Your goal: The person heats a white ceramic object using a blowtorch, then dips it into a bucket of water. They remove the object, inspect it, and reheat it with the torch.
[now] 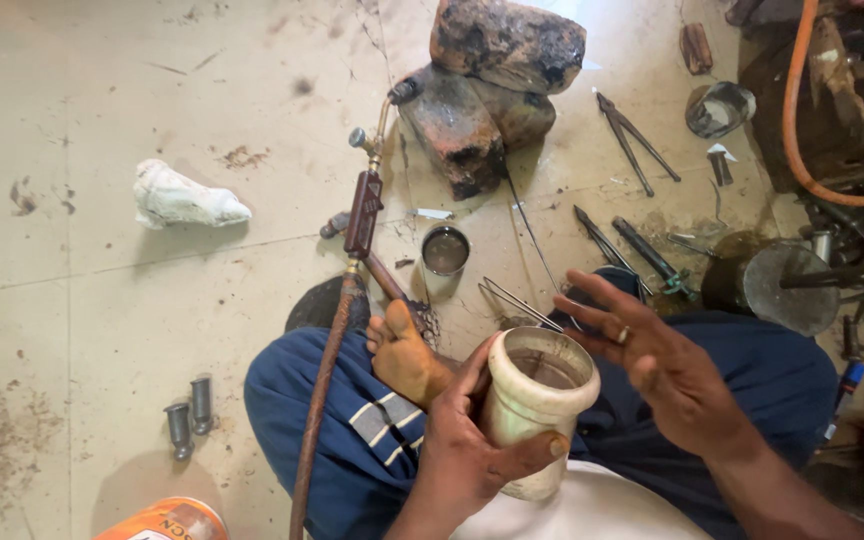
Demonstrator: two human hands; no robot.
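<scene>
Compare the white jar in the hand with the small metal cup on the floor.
The white jar is bigger, pale and grimy, gripped by the left hand; the metal cup is smaller, shiny, standing untouched on the floor. The right hand hovers open beside the jar. Both are open-topped cylinders.

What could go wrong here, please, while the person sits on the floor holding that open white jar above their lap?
1. The white jar is open, holds dark liquid and is held by the left hand alone; the right hand is off it, so a tilt could spill onto the blue trousers.
2. The gas torch and its hose lie across the leg beside the bare foot; shifting could drag them.
</scene>
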